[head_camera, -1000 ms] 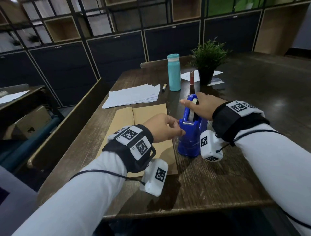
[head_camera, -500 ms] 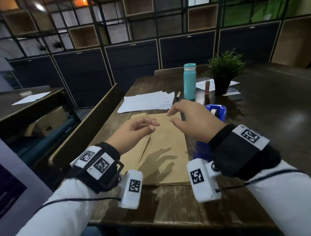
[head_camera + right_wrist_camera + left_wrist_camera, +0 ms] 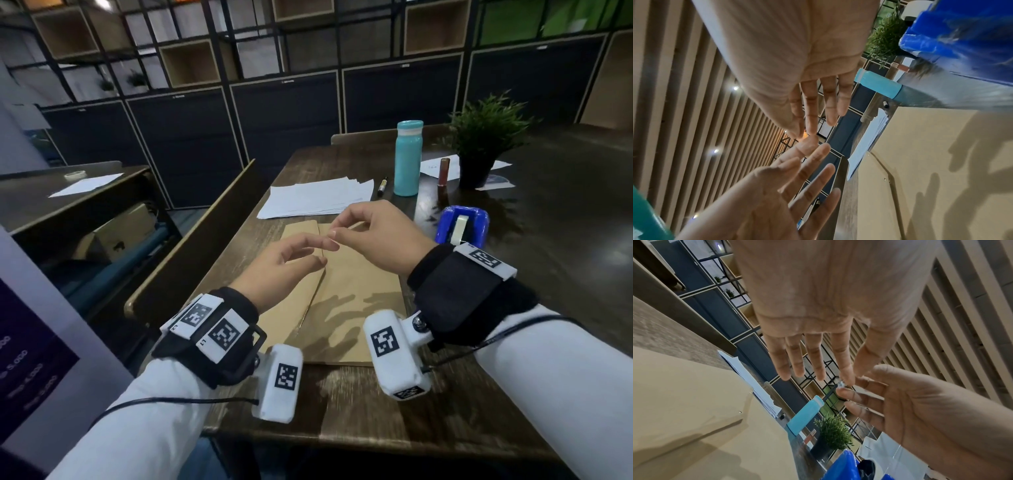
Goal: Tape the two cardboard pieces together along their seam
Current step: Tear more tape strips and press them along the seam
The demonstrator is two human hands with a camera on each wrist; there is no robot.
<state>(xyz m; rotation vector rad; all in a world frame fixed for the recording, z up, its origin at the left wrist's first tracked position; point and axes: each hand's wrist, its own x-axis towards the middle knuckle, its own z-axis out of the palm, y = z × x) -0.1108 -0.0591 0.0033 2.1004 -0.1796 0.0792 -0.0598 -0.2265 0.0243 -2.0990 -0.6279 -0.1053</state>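
Observation:
Two brown cardboard pieces, left [image 3: 286, 313] and right [image 3: 359, 291], lie side by side on the wooden table, their seam [image 3: 313, 298] running away from me. Both hands hover above the seam's far end with fingertips meeting. My right hand [image 3: 334, 233] pinches a small strip of clear tape [image 3: 841, 384] between thumb and forefinger. My left hand [image 3: 330, 251] pinches the same strip from the other side, its other fingers loosely extended. The tape is nearly invisible in the head view. The blue tape dispenser [image 3: 462, 228] stands to the right of the cardboard, untouched.
Beyond the cardboard lies a stack of white paper [image 3: 318, 200], then a marker [image 3: 382, 186], a teal bottle [image 3: 407, 157], a small reddish tube [image 3: 444, 171] and a potted plant [image 3: 486, 137]. A wooden bench back [image 3: 205, 257] runs along the table's left side.
One second ago both hands were at the dispenser. They have moved left over the cardboard, and since half a second ago their fingertips have come together.

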